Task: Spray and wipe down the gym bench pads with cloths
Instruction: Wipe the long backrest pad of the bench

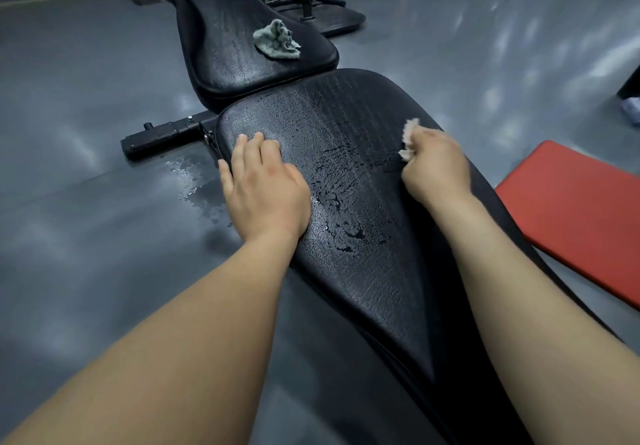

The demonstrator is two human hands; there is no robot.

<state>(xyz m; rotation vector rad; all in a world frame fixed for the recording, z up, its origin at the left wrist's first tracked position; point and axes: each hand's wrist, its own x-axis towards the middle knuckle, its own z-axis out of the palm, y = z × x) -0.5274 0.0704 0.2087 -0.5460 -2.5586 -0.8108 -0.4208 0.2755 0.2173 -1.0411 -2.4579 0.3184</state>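
Glistening with spray droplets down its middle, the near black bench pad (349,181) lies under both your arms, its textured vinyl wet where your left hand (265,181) presses flat with straight fingers near the left edge. Your right hand (436,164) grips a pale cloth (408,139) on the pad's right side, the fist hiding most of it. A crumpled grey cloth (277,41) sits on the far pad (221,46).
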